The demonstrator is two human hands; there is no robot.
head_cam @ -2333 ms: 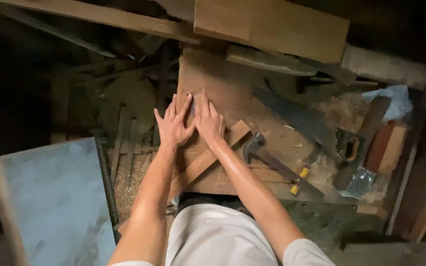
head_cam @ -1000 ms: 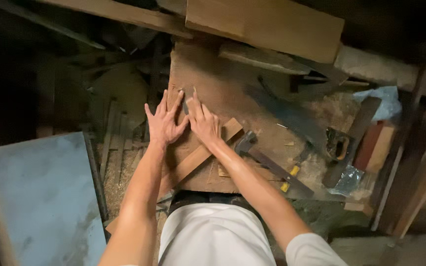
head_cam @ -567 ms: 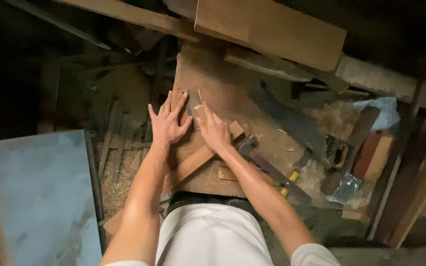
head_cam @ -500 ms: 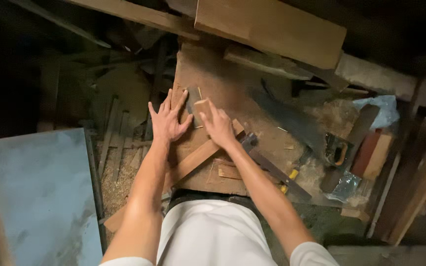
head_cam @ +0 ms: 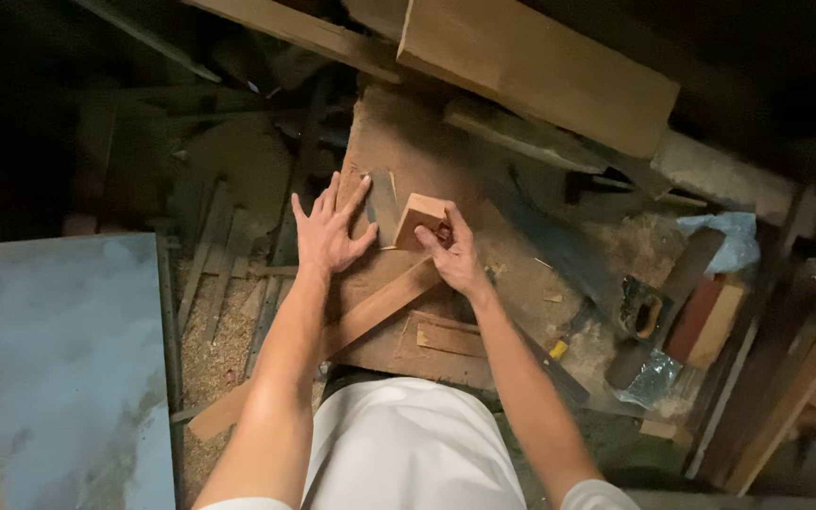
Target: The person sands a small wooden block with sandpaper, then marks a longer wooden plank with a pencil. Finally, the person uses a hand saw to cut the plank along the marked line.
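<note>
Small wooden block [head_cam: 420,216] — reddish-tan, seemingly squarish — tilted up.

We see the left hand [head_cam: 330,231] lying flat, fingers spread, on a sawdust-covered wooden board [head_cam: 399,142]. The right hand [head_cam: 455,257] grips a small wooden block [head_cam: 419,215], tilted on edge. A wooden strip [head_cam: 380,307] runs diagonally beneath both wrists.
</note>
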